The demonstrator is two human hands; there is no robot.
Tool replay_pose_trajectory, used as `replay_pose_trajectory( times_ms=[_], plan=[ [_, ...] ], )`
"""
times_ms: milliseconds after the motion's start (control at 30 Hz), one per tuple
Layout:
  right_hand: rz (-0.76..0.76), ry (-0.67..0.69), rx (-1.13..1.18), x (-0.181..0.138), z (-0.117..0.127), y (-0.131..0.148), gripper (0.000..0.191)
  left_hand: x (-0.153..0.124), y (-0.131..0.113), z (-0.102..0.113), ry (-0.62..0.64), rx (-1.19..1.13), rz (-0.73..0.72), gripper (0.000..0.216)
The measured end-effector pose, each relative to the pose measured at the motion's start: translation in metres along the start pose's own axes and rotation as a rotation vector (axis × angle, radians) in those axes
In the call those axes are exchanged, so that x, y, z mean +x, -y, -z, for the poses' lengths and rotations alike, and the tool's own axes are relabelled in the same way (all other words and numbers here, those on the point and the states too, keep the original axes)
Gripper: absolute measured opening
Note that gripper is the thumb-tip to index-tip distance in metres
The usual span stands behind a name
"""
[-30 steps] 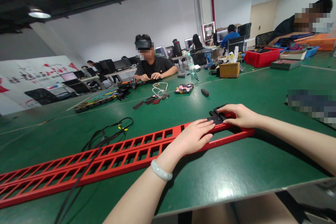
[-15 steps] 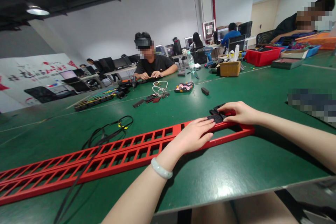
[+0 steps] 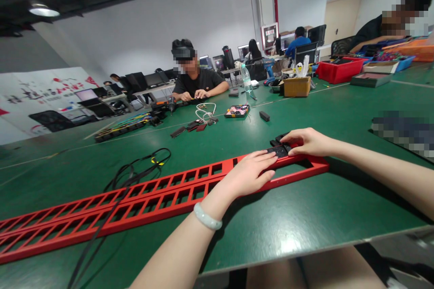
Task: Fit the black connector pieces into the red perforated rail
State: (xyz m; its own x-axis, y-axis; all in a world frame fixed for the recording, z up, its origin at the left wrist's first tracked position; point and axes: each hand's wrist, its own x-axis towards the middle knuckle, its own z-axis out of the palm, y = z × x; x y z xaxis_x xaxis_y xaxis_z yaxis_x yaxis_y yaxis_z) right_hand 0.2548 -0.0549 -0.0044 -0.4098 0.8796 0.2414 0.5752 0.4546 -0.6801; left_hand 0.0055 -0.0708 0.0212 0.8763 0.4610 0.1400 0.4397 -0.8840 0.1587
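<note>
A long red slotted frame (image 3: 145, 220) lies slanting across the green table, its right end before me. My left hand (image 3: 249, 173) rests flat on the frame with fingers stretched out, their tips at the edge of a black plate (image 3: 278, 151) set in its right part. At that plate's right end, my right hand (image 3: 310, 142) has thumb and fingers curled round a small black part, mostly hidden by the fingers. A black cable (image 3: 111, 210) crosses over the frame to the left.
Across the green table (image 3: 339, 207) a co-worker (image 3: 198, 81) handles something small. Between us lie dark pieces (image 3: 178, 132), a white cable (image 3: 205, 114), a small tray (image 3: 237, 111) and a black block (image 3: 264, 116). A red bin (image 3: 341, 71) and a cardboard box (image 3: 297, 87) stand at the back right.
The view has shifted very slightly. Both hands keep their places on the frame and the black parts, with no clear movement.
</note>
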Motion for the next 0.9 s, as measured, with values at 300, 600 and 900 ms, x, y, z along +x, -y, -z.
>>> replay_pose_trajectory(
  times_ms=[300,600,900],
  plan=[
    [-0.001,0.026,-0.051,0.001,0.003,0.004,0.044,0.0,0.001,-0.001,-0.001,0.006,-0.004,0.039],
    [-0.022,0.026,0.026,0.001,0.002,0.002,0.046,0.0,0.002,-0.001,-0.002,0.007,-0.008,0.039],
    [-0.062,0.064,0.147,0.002,0.002,-0.007,0.049,0.0,0.001,-0.002,-0.001,0.008,-0.014,0.039]
  ],
)
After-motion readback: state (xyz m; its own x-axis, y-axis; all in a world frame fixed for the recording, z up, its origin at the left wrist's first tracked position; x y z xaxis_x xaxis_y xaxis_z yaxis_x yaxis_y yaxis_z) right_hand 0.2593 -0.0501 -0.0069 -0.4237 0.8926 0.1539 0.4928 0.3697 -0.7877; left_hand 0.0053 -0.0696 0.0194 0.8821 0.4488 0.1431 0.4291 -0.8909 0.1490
